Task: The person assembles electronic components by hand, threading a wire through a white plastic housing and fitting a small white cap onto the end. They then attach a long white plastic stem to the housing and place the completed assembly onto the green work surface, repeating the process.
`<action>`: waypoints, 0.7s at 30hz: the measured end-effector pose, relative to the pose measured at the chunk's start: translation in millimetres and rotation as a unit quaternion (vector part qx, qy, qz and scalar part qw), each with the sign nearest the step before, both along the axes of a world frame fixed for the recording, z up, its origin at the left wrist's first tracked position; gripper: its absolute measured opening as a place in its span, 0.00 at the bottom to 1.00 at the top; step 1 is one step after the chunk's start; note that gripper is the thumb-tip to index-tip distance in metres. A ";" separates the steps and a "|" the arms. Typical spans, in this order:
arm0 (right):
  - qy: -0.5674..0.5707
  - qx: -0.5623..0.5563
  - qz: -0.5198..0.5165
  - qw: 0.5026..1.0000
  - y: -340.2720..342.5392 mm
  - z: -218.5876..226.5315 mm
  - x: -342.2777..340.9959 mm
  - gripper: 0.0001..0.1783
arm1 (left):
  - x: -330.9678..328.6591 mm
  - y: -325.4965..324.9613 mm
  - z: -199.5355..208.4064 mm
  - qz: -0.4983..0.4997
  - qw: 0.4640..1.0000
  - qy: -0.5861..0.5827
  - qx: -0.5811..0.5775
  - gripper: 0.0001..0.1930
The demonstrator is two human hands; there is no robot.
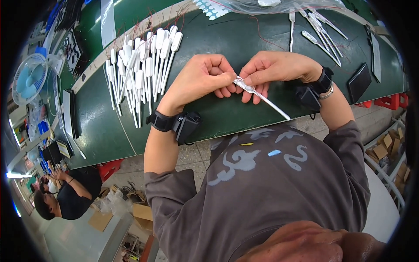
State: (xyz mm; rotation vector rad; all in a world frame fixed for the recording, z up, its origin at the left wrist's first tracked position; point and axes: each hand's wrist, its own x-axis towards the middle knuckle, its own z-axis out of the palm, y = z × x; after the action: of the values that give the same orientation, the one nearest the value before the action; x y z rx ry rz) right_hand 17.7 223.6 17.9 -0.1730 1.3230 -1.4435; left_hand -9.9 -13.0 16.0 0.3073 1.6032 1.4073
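Note:
Between my two hands is a slim white wand-shaped plastic part (271, 105), its long thin shaft slanting down to the right toward the table's near edge. My left hand (207, 78) pinches its wider end between thumb and fingers. With the thumb pressed on the same wide end, my right hand (277, 70) is closed round the part close beside the left. The wide end looks open, with small details inside too fine to make out. To the left of my left hand lies a pile of similar white wands (139, 65), thin red wires trailing from their far ends.
The green table (209, 113) carries several more wands (321, 37) at the far right. A clear plastic bag (279, 6) lies at the back, and a black flat box (359, 83) at the right edge. A blue fan (30, 78) and another person (72, 192) are at the left.

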 end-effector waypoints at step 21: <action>0.044 0.006 0.016 0.999 -3.7 -5.7 3.6 0.15 | 2.2 0.5 -4.9 -0.027 0.999 0.012 -0.013 0.07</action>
State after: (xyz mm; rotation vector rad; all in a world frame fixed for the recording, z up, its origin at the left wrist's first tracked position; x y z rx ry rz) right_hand 21.3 219.8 12.1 -0.2517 1.3943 -1.4154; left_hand -7.8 -12.5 11.1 0.3513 1.6196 1.3455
